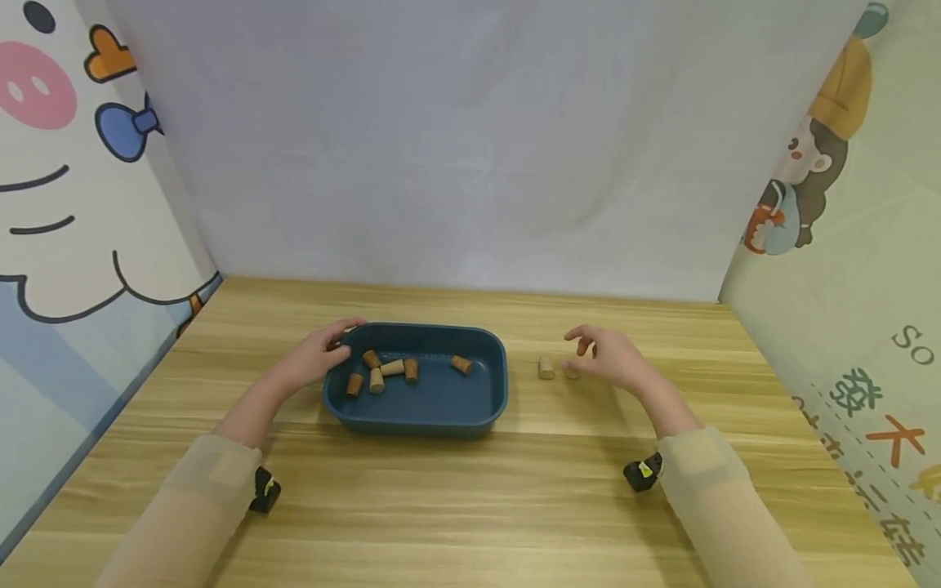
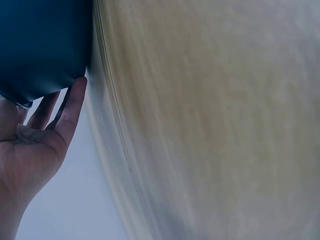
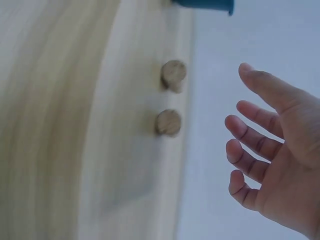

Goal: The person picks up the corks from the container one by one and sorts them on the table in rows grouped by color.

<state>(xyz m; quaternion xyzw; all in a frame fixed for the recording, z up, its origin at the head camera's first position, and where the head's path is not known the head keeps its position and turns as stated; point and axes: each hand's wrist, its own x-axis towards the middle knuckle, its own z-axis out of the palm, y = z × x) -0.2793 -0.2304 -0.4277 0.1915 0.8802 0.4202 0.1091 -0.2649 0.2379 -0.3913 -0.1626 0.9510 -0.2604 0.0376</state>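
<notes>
A dark blue rectangular tub (image 1: 415, 426) stands on the table. My left hand (image 1: 312, 357) holds it by the left end, thumb at the rim and fingers on the outside; the left wrist view shows fingertips against the tub wall (image 2: 45, 45). Several cork stoppers lie inside, darker ones such as this cork (image 1: 461, 364) and paler ones such as this cork (image 1: 376, 380). To the right of the tub, two pale corks (image 1: 546, 367) (image 3: 168, 122) stand on the table. My right hand (image 1: 608, 357) hovers over the right-hand one, fingers loosely bent, holding nothing in the right wrist view.
The wood-grain table (image 1: 441, 506) runs back to a pale cloth backdrop (image 1: 456, 163). Printed cartoon panels flank it at left (image 1: 66, 188) and right (image 1: 831, 343). Each wrist carries a small black camera (image 1: 643, 473).
</notes>
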